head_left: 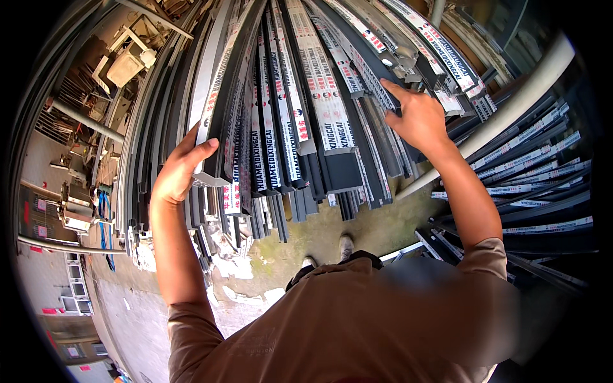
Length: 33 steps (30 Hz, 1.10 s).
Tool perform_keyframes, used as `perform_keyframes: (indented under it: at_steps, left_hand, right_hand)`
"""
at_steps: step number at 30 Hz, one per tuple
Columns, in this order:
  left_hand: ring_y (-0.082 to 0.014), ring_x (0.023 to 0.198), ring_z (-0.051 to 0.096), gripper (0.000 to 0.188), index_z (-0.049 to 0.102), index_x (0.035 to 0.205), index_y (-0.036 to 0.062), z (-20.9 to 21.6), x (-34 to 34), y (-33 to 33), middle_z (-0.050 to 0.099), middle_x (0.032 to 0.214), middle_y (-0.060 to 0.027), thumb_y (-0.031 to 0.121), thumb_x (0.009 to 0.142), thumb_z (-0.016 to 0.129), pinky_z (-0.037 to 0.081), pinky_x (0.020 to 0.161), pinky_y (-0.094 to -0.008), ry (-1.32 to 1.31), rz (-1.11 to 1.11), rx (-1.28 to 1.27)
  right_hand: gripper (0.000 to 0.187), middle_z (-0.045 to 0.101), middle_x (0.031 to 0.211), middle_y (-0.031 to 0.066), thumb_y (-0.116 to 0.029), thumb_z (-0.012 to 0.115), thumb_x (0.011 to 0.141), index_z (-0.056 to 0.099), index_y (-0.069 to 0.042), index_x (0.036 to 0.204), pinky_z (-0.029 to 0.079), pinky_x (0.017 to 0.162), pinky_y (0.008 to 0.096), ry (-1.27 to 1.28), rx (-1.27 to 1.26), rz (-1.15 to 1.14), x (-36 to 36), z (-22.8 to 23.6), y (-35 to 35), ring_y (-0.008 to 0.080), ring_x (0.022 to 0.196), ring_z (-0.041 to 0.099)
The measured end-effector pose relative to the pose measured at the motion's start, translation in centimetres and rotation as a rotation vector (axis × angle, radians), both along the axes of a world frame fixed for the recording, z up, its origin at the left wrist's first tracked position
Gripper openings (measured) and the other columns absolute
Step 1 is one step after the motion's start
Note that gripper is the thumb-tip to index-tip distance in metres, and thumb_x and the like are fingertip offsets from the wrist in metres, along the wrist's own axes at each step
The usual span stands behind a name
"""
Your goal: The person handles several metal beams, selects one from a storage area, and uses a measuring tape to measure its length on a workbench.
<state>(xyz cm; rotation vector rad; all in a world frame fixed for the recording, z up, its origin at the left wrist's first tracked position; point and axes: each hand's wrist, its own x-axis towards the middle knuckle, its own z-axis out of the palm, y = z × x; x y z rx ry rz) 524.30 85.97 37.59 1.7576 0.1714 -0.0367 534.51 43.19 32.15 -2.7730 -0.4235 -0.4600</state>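
Long dark metal profiles with printed white film lie side by side, their ends toward me. My left hand (179, 167) is closed around the end of one thick profile (214, 163) at the left of the stack. Its thumb lies over the film; the other fingers are mostly hidden at the profile's side. On the right, my right hand (418, 118) touches a narrow dark profile (369, 71) with its index finger stretched out and thumb apart; its remaining fingers are hidden. A broad film-covered profile (325, 105) lies between my hands.
A pale round rail (527, 105) slants past my right arm. More profiles (536, 153) are stacked beyond it at the right. Torn white film (233, 267) litters the floor near my shoes (345, 246). Machinery (124, 64) stands at the far left, with a ladder-like frame (76, 284) nearer.
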Motion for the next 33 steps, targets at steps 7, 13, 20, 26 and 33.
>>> perform_keyframes:
  at_steps: [7,13,20,26,33]
  left_hand:
    - [-0.0234,0.136,0.052,0.084,0.038,0.158,-0.0050,0.0,-0.5,0.7,0.057,0.148,-0.0172,0.025,0.091,0.079,0.032,0.119,-0.0315,0.026,0.000,0.044]
    - [-0.0242,0.135,0.053,0.085,0.035,0.158,-0.0084,-0.8,-0.3,2.1,0.058,0.146,-0.0195,0.025,0.092,0.077,0.034,0.117,-0.0316,0.037,-0.061,-0.026]
    - [-0.0254,0.140,0.049,0.088,0.032,0.159,-0.0080,-0.4,-0.2,1.6,0.055,0.150,-0.0210,0.026,0.091,0.077,0.030,0.120,-0.0327,0.010,-0.071,-0.008]
    - [-0.0260,0.140,0.049,0.091,0.031,0.159,-0.0086,-0.8,-0.5,1.1,0.055,0.150,-0.0213,0.028,0.090,0.077,0.031,0.120,-0.0323,-0.001,-0.086,0.013]
    - [-0.0259,0.137,0.051,0.085,0.038,0.158,-0.0051,-0.4,-0.6,0.3,0.058,0.147,-0.0200,0.029,0.091,0.079,0.033,0.118,-0.0318,0.007,-0.033,0.062]
  right_hand:
    - [0.062,0.074,0.094,0.0199,-0.020,0.078,0.079,0.066,-0.023,0.140,0.058,0.077,0.0461,-0.030,0.047,0.005,0.1,-0.1,-0.2,0.0377,0.078,0.072]
    - [0.062,0.076,0.096,0.0144,-0.023,0.078,0.079,0.066,-0.021,0.140,0.060,0.077,0.0456,-0.053,-0.005,-0.019,-0.9,-2.2,1.1,0.0352,0.081,0.073]
    - [0.064,0.075,0.117,0.0119,-0.022,0.077,0.079,0.063,-0.017,0.141,0.059,0.088,0.0432,-0.120,-0.047,-0.010,-1.1,-5.3,1.9,0.0316,0.101,0.072]
    - [0.064,0.075,0.116,0.0129,-0.021,0.080,0.078,0.064,-0.014,0.139,0.058,0.091,0.0425,-0.126,-0.091,0.050,-1.6,-6.6,3.3,0.0322,0.104,0.071]
    - [0.069,0.064,0.136,0.0228,-0.039,0.079,0.087,0.058,-0.008,0.145,0.040,0.117,0.0487,0.125,0.034,0.429,-2.1,-5.7,2.5,0.0402,0.128,0.058]
